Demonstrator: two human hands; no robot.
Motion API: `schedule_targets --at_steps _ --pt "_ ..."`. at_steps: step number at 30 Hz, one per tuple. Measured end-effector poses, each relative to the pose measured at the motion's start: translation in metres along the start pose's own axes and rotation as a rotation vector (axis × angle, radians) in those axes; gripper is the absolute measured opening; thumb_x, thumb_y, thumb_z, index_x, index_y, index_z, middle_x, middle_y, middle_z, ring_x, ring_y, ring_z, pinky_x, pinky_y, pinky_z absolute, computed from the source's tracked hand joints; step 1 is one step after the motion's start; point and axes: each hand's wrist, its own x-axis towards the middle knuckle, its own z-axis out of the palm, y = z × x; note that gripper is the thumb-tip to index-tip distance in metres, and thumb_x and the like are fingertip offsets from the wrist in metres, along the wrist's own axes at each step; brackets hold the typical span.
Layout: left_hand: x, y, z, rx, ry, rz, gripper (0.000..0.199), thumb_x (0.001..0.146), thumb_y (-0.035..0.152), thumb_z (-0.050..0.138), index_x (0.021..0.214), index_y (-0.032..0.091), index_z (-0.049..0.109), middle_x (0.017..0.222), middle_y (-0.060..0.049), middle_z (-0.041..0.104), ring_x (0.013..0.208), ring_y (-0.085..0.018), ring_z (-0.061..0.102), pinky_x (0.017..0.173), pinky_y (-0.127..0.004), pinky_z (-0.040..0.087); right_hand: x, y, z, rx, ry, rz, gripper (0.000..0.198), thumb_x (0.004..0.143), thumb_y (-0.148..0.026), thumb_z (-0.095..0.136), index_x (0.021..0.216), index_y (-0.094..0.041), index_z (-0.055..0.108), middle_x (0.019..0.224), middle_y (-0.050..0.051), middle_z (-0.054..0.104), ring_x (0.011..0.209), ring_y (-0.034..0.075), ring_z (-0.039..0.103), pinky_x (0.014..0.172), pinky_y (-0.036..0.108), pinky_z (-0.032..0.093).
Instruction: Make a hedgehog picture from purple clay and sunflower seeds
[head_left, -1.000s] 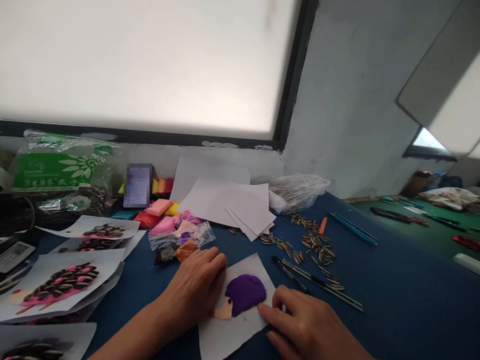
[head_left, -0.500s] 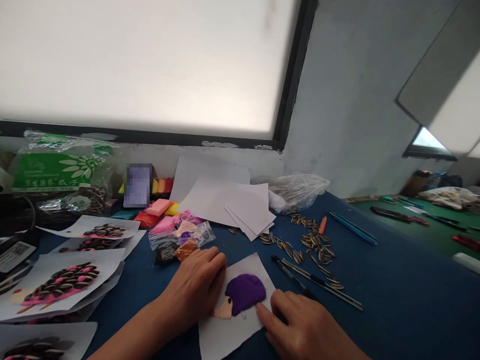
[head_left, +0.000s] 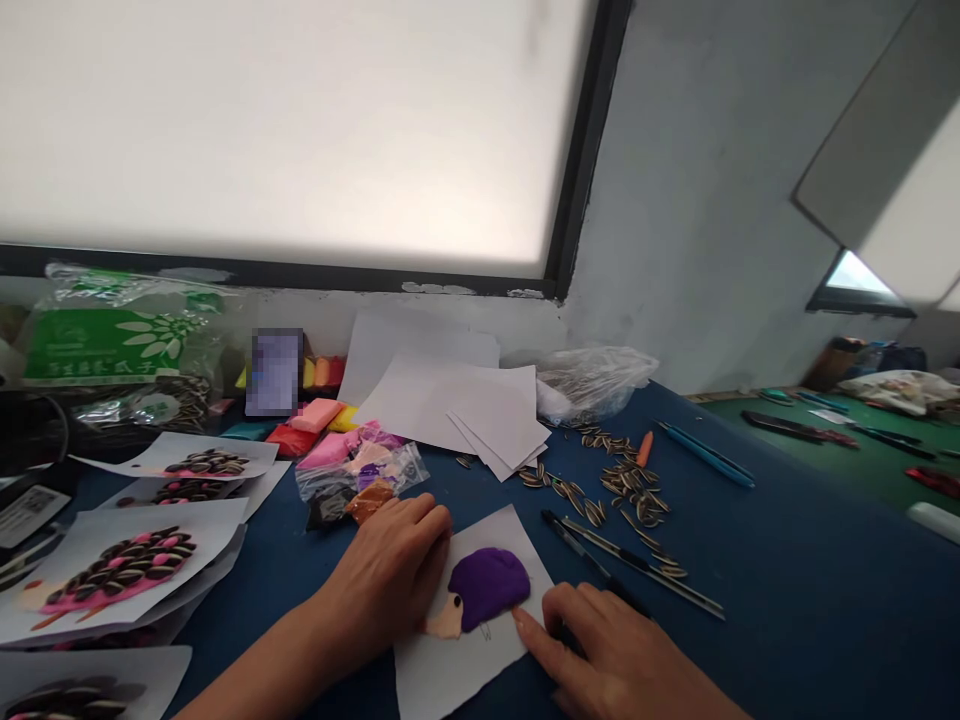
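A small white sheet of paper [head_left: 457, 685] lies before me with a hedgehog shape on it. Its rounded body is purple clay [head_left: 491, 588], and its snout is pale peach clay [head_left: 444, 624] with a black dot for an eye. Faint pencil legs show below. My left hand [head_left: 405, 560] rests over the sheet's left edge, fingers curled together and holding it down; their tips are hidden. From the right, my right hand [head_left: 600, 640] reaches in. One digit stretches to the purple body's lower right edge, beside a tiny orange-brown bit, with a gap to the curled fingers above.
Finished seed-covered hedgehog pictures [head_left: 127, 565] lie at left. Clay packets [head_left: 322, 440] and blank sheets [head_left: 450, 400] sit behind. Sunflower seeds [head_left: 634, 490], pens [head_left: 637, 565], an orange clay stick [head_left: 645, 450] and a blue tool [head_left: 705, 455] lie right.
The view has shifted very slightly. My right hand has moved a little right and down, its digit still at the clay's edge; my left hand stays put.
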Motion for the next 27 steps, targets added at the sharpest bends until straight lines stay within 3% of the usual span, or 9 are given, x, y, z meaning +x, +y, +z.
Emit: schedule_targets --at_steps 7,18,27 --pt "0.0 0.0 0.0 -0.002 0.002 0.001 0.027 0.096 0.02 0.031 0.077 0.02 0.05 0.078 -0.004 0.055 0.067 -0.018 0.051 0.061 -0.031 0.034 0.002 -0.001 -0.003 0.029 -0.005 0.006 0.059 0.068 0.002 0.055 0.125 -0.014 0.052 0.09 0.005 0.061 0.069 0.018 0.056 0.056 0.027 0.041" --pt "0.0 0.001 -0.001 0.004 0.006 0.003 0.027 0.097 0.019 0.031 0.077 0.02 0.05 0.078 -0.004 0.055 0.067 -0.017 0.051 0.061 -0.031 0.035 -0.006 -0.001 -0.003 0.066 0.041 0.014 0.048 0.078 -0.004 0.055 0.125 -0.013 0.053 0.092 0.007 0.062 0.071 0.018 0.056 0.059 0.027 0.046" --pt "-0.001 0.002 -0.002 0.005 -0.016 -0.001 0.027 0.096 0.018 0.031 0.077 0.019 0.051 0.078 -0.004 0.055 0.067 -0.018 0.051 0.061 -0.031 0.035 -0.003 -0.001 -0.011 0.159 -0.103 0.089 0.061 0.076 -0.003 0.06 0.135 -0.016 0.048 0.103 0.008 0.063 0.084 0.021 0.06 0.07 0.03 0.051"
